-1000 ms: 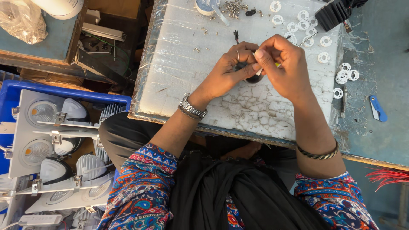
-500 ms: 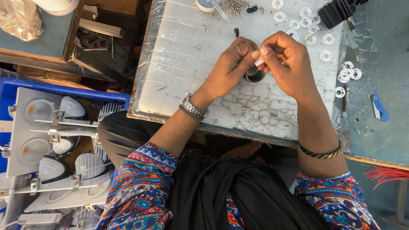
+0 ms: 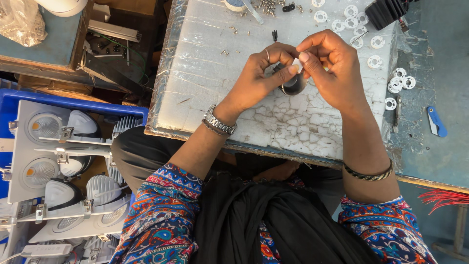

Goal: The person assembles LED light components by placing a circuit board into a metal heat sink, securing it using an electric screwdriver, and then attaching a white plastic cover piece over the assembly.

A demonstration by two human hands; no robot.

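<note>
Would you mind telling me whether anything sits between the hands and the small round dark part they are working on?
Nothing visible does: the left hand and right hand both already touch the round dark part.

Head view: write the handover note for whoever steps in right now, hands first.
Left hand: steadies a small round dark metal part just over the white foam pad.
Right hand: pinches a small white piece at the top of that part, fingertips meeting the left thumb.
Supplies: white rings lie scattered on the pad's far right; loose screws at the far edge.
Done: white lamp housings are stacked in the blue crate at the left.
Left: the white piece is not visibly seated; the rings on the pad are unused.
</note>
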